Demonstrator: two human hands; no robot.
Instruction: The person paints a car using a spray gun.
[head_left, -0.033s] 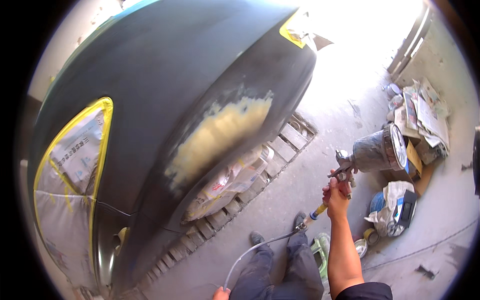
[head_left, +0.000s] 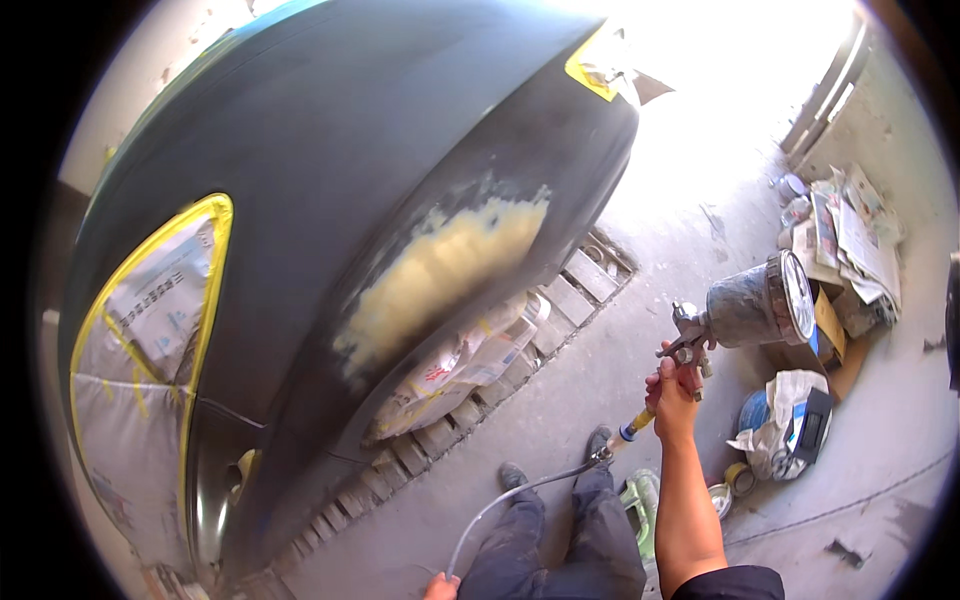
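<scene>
My right hand [head_left: 675, 395] is wrapped round the handle of a paint spray gun [head_left: 688, 335], held out to the right of the car body. Its grey, paint-stained cup [head_left: 752, 305] tilts toward the right. From the handle's lower end a grey air hose [head_left: 500, 495] curves down to my left hand [head_left: 440, 588], whose fingers close on it at the bottom edge, partly cut off. On the left stands a dark car body [head_left: 270, 220] with a sanded, yellowish filler patch [head_left: 450, 262] above the wheel arch. No spray shows at the nozzle.
Taped plastic covers the side window [head_left: 135, 440], wheel [head_left: 440, 385] and front lamp [head_left: 600, 70]. A slatted floor grate [head_left: 575, 300] runs beside the car. To the right lie stacked papers [head_left: 850, 235], a cardboard box [head_left: 850, 360], a bag-covered bucket [head_left: 785, 420], tape rolls [head_left: 740, 478] and a green stool [head_left: 645, 500].
The car sits very slightly further right in the view. Both hands keep their grip and place.
</scene>
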